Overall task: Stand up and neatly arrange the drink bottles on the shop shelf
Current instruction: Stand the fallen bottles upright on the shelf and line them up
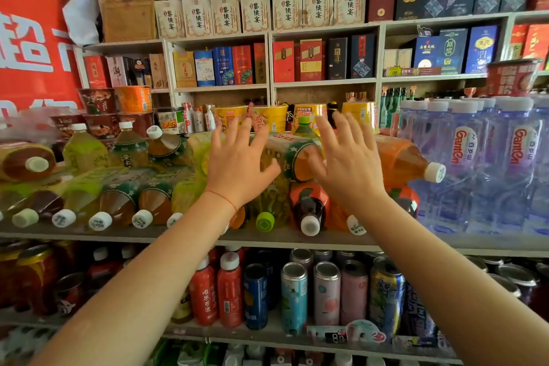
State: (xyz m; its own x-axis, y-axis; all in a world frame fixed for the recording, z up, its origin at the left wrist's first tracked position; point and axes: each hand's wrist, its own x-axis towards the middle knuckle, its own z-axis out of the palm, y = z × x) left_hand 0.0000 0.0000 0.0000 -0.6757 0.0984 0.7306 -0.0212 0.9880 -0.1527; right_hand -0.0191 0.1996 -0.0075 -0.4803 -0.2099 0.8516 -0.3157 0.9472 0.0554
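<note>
Several tea bottles lie on their sides in a pile on the grey shelf point(297, 239), caps toward me. A green-labelled amber bottle point(292, 157) lies on top of the pile between my hands. My left hand point(240, 163) is spread open at its left side; my right hand point(347, 157) is spread open at its right side. Whether the hands touch it I cannot tell. An orange-labelled bottle point(404, 159) lies to the right, white cap out. Below, a red-labelled dark bottle point(309, 205) and a green-capped bottle point(269, 211) lie flat. A few tea bottles point(84, 147) stand upright at the back left.
Packs of clear water bottles point(487, 163) stand at the shelf's right. Yellow noodle cups point(270, 117) sit behind the pile, red and orange ones point(118, 101) at the back left. Cans and red bottles point(297, 291) fill the shelf below. Boxed goods point(312, 59) line the shelves above.
</note>
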